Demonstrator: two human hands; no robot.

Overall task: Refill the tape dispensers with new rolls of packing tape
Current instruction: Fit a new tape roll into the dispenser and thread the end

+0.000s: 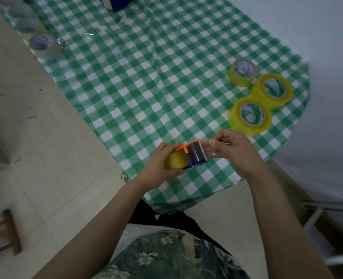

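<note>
Left grip (162,164) clasps loaded dispenser (186,156); right grip (233,150) pinches tape end (211,147) at the cutter. Risk: end slipping, sticking back onto roll.

Arms: both forearms bare from elbow to wrist, no sleeves in view.
Left hand (162,166): bare, no glove, ring or watch showing.
Right hand (235,152): bare, no glove, ring or watch showing; short nails on the fingers (213,143).
Top (166,254): dark green fabric printed with pale flowers and leaves.
Lower garment (146,214): black fabric above the printed top, shape unclear.
</note>
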